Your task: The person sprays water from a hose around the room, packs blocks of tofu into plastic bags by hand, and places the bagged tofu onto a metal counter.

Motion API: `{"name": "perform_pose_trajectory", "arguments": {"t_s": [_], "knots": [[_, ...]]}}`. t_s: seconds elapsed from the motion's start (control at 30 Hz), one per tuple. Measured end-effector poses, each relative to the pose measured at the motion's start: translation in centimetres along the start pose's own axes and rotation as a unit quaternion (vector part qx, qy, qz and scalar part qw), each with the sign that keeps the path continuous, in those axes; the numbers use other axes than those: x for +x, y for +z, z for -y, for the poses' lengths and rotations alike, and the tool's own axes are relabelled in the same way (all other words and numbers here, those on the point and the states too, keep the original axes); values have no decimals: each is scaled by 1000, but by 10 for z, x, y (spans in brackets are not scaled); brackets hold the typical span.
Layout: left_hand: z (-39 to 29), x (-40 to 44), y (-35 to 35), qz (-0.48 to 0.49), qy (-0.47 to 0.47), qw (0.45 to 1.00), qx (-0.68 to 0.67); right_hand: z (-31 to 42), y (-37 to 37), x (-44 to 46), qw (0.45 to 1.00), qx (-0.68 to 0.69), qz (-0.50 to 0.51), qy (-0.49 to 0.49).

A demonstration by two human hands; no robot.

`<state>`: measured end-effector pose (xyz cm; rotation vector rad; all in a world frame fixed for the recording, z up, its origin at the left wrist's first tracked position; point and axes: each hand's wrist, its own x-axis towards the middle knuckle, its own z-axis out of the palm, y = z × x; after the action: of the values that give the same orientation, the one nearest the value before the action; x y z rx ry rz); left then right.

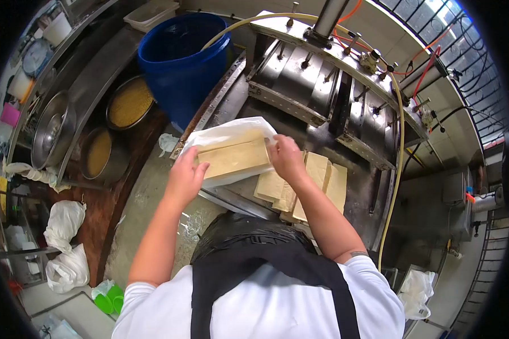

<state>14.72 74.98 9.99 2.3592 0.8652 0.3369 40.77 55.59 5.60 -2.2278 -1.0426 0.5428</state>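
A pale yellow block of pressed tofu (237,161) lies in a white plastic-lined container (232,129), beside a second block along its far side. At the block's left end is my left hand (188,174), closed on it with the thumb over the near corner. My right hand (287,157) grips the opposite end, its fingertips partly hidden at the container's edge. Several more tofu blocks (316,172) sit on the metal table (356,183), just right of the container and partly under my right forearm.
A steel press (300,79) with cylinders and hoses stands behind the table. To the left are a blue barrel (181,68) and two pots (131,101) of yellowish contents. A yellow hose (398,169) runs down the right side. White bags (65,226) lie at lower left.
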Motion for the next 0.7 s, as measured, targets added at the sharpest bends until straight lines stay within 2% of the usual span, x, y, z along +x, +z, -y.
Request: {"name": "perform_pose_trajectory", "arguments": {"t_s": [0.03, 0.07, 0.1, 0.13, 0.17, 0.2, 0.23, 0.27, 0.3, 0.33, 0.37, 0.4, 0.47, 0.5, 0.57, 0.6, 0.67, 0.7], "knots": [[2, -9, 1, -134, 114, 984, 15, -9, 1, -2, 990, -19, -131, -42], [1, -16, 5, -132, 118, 984, 13, -18, 4, -4, 961, -38, -259, -83], [-5, -22, 8, -242, 87, 965, 57, -31, 16, -2, 946, -64, -308, -82], [-8, -27, 9, -349, 54, 930, 98, -29, 19, -4, 945, -65, -312, -80], [15, -26, 33, -366, -10, 926, 91, -26, 22, -6, 977, 31, -209, 11], [32, -28, 48, -366, -6, 926, 89, -24, 22, -6, 982, 127, -101, 100], [46, -30, 60, -213, -123, 949, -198, -20, 17, -6, 981, 126, -105, 101], [53, -31, 65, -32, -227, 858, -460, -11, 6, -4, 976, 159, -63, 135], [41, -27, 58, -28, -224, 858, -461, -3, -6, 0, 966, 192, -22, 170], [15, -21, 40, -42, -153, 897, -412, 0, -15, 5, 953, 224, 20, 204], [-6, -15, 19, -56, -82, 928, -360, -11, -17, 15, 946, 259, -48, 191], [-15, -5, -3, -45, -152, 904, -396, -1, -35, 14, 940, 305, -101, 118], [-10, 21, -27, -52, -138, 843, -517, 10, -67, 24, 924, 335, -159, 92], [-13, 21, -33, -50, -134, 843, -518, 11, -66, 27, 924, 334, -163, 91], [-20, 29, -41, -63, -168, 817, -548, 14, -61, 33, 968, 101, -227, -13], [-21, 31, -37, -54, -161, 819, -548, 29, -58, 22, 981, 36, -183, 47], [-16, 27, -19, 12, -152, 723, -674, -5, 2, 21, 957, -150, -248, 29], [-18, 26, -14, 32, -166, 736, -655, 2, 5, 14, 985, -17, -145, 94]]}}
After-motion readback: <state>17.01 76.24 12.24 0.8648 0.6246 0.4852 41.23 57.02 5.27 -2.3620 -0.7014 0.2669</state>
